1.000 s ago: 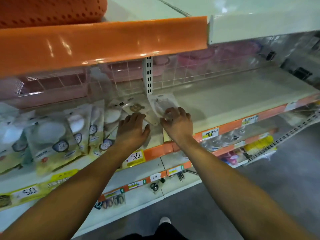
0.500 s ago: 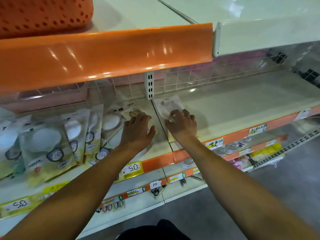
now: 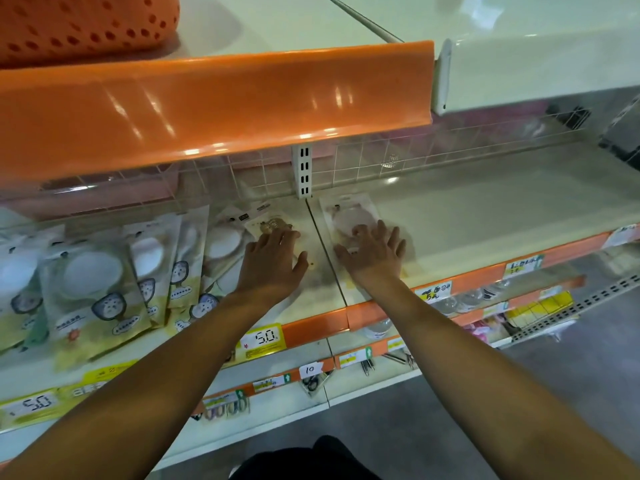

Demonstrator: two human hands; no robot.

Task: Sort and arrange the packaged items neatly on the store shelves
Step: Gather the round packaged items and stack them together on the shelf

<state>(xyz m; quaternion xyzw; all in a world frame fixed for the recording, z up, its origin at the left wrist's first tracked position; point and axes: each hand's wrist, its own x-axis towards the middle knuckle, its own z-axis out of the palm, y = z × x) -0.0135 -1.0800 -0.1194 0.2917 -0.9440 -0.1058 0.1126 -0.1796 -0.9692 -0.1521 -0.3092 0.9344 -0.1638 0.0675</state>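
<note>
On the middle shelf [image 3: 485, 223], my right hand [image 3: 375, 252] lies flat with fingers spread on a clear flat packet [image 3: 348, 211] that rests just right of the shelf seam. My left hand [image 3: 268, 263] presses palm down on another flat packet with a brown item [image 3: 266, 226], left of the seam. Neither hand grips its packet. Further left, several pale packets with white round pads and cartoon prints [image 3: 93, 289] stand leaning in a row.
An orange shelf lip [image 3: 214, 105] overhangs the work area, with an orange perforated basket [image 3: 79, 22] on top. A white slotted upright [image 3: 304, 171] stands at the back. Price tags [image 3: 265, 339] line the shelf edge. Lower shelves hold small goods [image 3: 540, 306].
Both hands have slid deeper onto the shelf. The right hand opened from curled fingers to a flat spread hand on the clear packet. The view tilted down and nearer.
</note>
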